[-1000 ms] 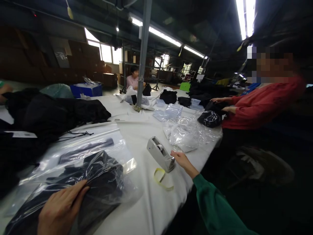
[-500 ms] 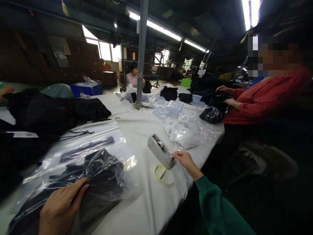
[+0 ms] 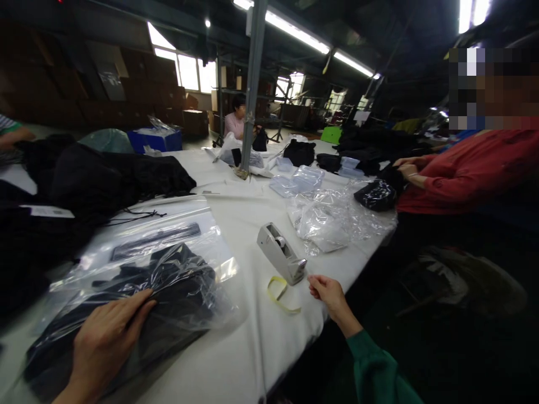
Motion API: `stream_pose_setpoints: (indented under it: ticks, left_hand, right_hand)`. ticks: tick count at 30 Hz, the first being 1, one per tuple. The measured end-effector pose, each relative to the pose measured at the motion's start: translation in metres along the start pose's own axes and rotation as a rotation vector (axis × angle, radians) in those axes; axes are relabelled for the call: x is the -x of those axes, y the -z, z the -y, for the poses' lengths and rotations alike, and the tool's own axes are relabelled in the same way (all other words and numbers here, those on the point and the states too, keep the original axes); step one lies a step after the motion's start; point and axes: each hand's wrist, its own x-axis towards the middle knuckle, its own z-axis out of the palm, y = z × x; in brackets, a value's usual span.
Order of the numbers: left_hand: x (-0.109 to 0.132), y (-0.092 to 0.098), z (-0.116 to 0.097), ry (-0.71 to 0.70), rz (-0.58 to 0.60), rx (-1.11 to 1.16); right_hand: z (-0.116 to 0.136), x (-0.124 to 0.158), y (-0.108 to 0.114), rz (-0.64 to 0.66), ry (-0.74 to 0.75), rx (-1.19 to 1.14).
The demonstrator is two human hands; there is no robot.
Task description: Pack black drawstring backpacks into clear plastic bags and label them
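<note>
On the left side of the table lies a clear plastic bag (image 3: 197,303) with dark folded fabric (image 3: 168,269) inside. My left hand (image 3: 112,336) grips the bag's near side, thumb and fingers closing on a fold of the plastic. A grey tape dispenser (image 3: 273,249) stands to the right of the bag, a roll in its middle. Just off its cutting end, my right hand (image 3: 328,292) is closed in a pinch on a strip of tape, which is thin and hard to see. A yellow band (image 3: 280,300) lies in a loose loop beside the dispenser.
Black bags (image 3: 138,174) are piled at the left. Crumpled clear plastic bags (image 3: 328,219) lie beyond the dispenser. A metal post (image 3: 253,90) rises at the table's far side. A co-worker in a red top (image 3: 463,168) handles black fabric at the right edge.
My right hand has drawn slightly away from the dispenser, toward the table's right edge. My left hand stays on the bag. The view has shifted slightly, and the co-worker's hands have come together.
</note>
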Motion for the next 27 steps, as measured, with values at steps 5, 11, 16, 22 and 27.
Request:
stream_pose_setpoints:
  ticks: [5, 11, 16, 22, 27]
  left_hand:
    - [-0.016, 0.011, -0.011, 0.044, 0.033, 0.068]
    - [-0.015, 0.012, -0.011, 0.128, 0.061, 0.045]
    - [-0.014, 0.012, -0.01, 0.13, 0.067, 0.077]
    - [-0.016, 0.014, -0.008, 0.119, 0.07, 0.085]
    - [-0.016, 0.015, -0.008, 0.104, 0.072, 0.092]
  right_hand:
    - [-0.011, -0.016, -0.01, -0.038, -0.007, 0.067]
    - [-0.026, -0.019, 0.013, -0.055, -0.022, 0.484]
    - [0.048, 0.019, -0.005, 0.055, 0.347, 0.578]
    - [0.214, 0.088, -0.092, 0.778, 1.282, 0.399]
    - [0.275, 0.108, -0.157, 1.205, 1.519, 0.641]
